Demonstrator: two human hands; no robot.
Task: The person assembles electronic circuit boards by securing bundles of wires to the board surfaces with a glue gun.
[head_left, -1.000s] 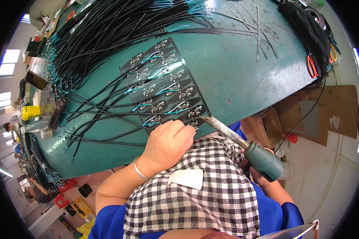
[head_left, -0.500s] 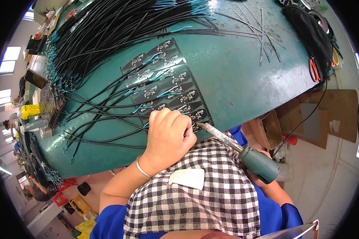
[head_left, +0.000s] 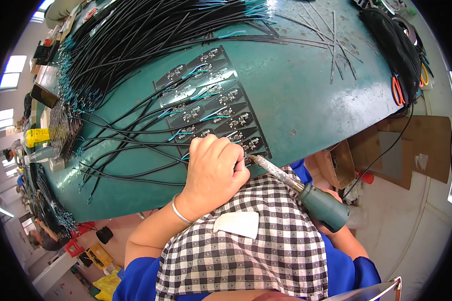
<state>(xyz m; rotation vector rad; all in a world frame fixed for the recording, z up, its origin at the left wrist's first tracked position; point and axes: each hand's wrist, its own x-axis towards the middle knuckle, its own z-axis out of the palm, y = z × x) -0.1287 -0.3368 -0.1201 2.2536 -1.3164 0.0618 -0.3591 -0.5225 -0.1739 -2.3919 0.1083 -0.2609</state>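
My left hand (head_left: 213, 165) is closed, fingers bent down over the near end of a black circuit board panel (head_left: 243, 103). A black cable (head_left: 160, 183) runs in under this hand; the gripped part is hidden by the fingers. My right hand (head_left: 335, 234) is wrapped round the green handle of a soldering iron (head_left: 324, 206), which covers most of it. The iron's metal shaft slants up and left, its tip at the panel's near edge beside my left fingertips. Several boards on the panel have black cables with thin blue and white wires lying on them.
A large bundle of black cables (head_left: 135, 45) fills the far left of the green table (head_left: 306, 115). Loose dark strips (head_left: 333, 47) lie at the far right, near a black bag (head_left: 391, 50) and orange-handled scissors (head_left: 398, 91). Cardboard boxes (head_left: 339, 163) stand below the right edge.
The view has shifted slightly. The soldering iron has moved a little to the left, its tip still beside my left fingers. My left hand keeps its closed pose.
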